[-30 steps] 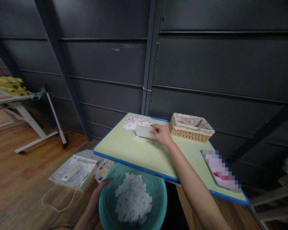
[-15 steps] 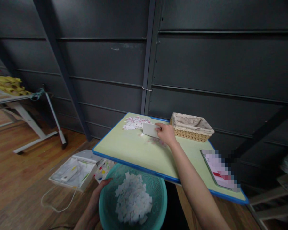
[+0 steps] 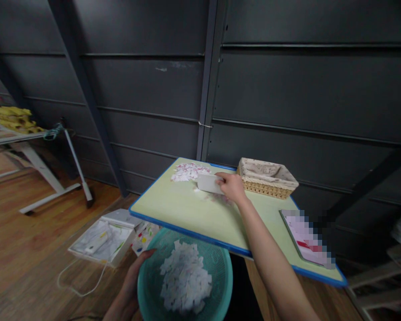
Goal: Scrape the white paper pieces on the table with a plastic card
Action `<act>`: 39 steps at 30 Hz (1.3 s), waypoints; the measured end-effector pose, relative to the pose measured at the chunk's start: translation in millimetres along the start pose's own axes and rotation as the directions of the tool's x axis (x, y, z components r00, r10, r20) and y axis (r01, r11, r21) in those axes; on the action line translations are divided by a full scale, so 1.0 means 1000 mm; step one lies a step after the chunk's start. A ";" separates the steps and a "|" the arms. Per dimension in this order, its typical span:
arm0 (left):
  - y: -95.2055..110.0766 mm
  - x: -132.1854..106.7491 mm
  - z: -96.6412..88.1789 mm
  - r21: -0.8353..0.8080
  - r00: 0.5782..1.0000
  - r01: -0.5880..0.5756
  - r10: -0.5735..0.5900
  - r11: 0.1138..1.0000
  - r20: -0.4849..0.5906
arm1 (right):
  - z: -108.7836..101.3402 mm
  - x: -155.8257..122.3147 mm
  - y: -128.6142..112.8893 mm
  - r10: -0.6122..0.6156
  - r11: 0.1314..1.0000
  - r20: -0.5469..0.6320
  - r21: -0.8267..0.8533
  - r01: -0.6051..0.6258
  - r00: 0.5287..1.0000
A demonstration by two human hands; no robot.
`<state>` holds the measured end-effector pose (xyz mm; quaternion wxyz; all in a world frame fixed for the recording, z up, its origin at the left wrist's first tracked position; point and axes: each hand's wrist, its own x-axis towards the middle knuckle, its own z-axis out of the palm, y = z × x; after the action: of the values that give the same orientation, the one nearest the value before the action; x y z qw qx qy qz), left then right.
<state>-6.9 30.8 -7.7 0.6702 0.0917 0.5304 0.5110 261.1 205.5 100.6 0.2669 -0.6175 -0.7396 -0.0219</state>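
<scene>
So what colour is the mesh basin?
Teal; the mesh basin shows best in the head view.

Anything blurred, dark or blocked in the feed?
Head view: the dark wall is dim; pixelation masks much of the flat lilac item; paper scraps in the teal colander look soft; the white scraper in the right hand has a legible outline.

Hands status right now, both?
Left hand: holding the side of the teal basket.
Right hand: closed, fingers pinching a flat white piece over the table.
</scene>
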 end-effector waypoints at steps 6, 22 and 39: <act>0.002 -0.002 0.002 -0.032 1.000 -0.020 0.020 0.999 -0.002 | 0.002 0.001 0.002 0.005 1.000 -0.014 0.025 -0.005 1.000; -0.001 0.002 -0.001 -0.018 1.000 -0.013 0.012 1.000 -0.009 | -0.001 -0.001 -0.003 -0.047 0.990 -0.008 0.130 0.047 0.999; 0.000 0.001 -0.002 0.019 1.000 0.007 -0.007 1.000 -0.005 | 0.000 -0.004 -0.008 -0.107 0.932 0.027 0.350 0.090 0.994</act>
<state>-8.4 30.9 -8.8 0.6697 0.0950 0.5373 0.5039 254.3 200.1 101.1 0.3535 -0.5230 -0.7677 0.1099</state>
